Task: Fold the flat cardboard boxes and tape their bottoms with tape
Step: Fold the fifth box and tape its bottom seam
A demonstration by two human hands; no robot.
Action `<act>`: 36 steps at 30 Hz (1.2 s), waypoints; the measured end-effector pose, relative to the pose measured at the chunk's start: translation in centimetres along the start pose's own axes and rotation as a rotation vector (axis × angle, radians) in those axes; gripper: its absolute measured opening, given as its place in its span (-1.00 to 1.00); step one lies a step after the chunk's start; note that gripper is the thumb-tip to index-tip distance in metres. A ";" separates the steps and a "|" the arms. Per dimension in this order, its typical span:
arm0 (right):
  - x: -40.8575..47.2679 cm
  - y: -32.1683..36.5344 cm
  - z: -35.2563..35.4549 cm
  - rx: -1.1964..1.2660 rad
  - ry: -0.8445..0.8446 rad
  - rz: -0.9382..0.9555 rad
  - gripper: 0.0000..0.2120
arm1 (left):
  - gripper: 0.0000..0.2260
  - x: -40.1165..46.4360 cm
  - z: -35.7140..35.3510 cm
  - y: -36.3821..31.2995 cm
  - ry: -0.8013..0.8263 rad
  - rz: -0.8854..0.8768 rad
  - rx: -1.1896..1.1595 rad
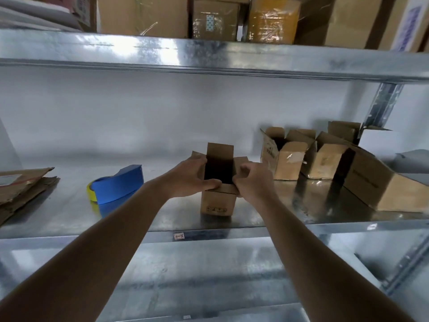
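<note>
A small brown cardboard box [217, 203] stands upright on the metal shelf [162, 219] with its top flaps open and a dark inside. My left hand [190, 178] grips its left side and near flap. My right hand [254, 181] grips its right side, fingers curled over the right flap. The far flap stands straight up. A blue tape dispenser with a yellow tape roll [117, 184] lies on the shelf to the left of the box. Flat cardboard boxes [21, 187] are piled at the shelf's far left.
Several folded open-topped boxes [285, 156] stand at the back right, and a larger box [380, 184] lies on its side beside them. The shelf above holds taped cartons [216, 19]. A steel upright [383, 103] rises at the right. A lower shelf [209, 275] shows beneath.
</note>
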State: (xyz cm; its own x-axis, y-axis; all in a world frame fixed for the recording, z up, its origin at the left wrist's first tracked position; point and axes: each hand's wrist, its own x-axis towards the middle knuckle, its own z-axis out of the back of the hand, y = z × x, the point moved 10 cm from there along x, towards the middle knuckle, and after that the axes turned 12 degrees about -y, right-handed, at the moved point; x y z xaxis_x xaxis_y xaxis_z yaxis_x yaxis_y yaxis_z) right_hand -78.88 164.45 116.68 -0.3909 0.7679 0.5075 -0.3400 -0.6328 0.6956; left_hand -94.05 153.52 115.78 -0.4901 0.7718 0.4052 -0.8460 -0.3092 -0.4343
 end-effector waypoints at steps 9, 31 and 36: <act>-0.4 -5.6 7.6 -0.069 -0.119 -0.144 -0.94 | -0.53 1.8 -4.8 -7.7 0.100 -0.157 -0.084; 8.6 -22.9 21.4 -0.007 -0.060 -0.072 -0.91 | -0.40 9.4 -20.4 -25.8 0.068 -0.119 -0.116; 10.5 -22.9 20.1 0.033 0.046 0.033 -0.84 | -0.48 10.6 -21.6 -25.5 0.022 0.027 -0.113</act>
State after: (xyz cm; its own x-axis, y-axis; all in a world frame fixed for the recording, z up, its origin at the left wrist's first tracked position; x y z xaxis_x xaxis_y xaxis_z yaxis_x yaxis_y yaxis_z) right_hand -58.01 188.96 116.28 -0.4407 0.7408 0.5069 -0.2979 -0.6534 0.6959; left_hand -73.13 181.56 113.81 -0.5066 0.7763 0.3752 -0.8031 -0.2665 -0.5330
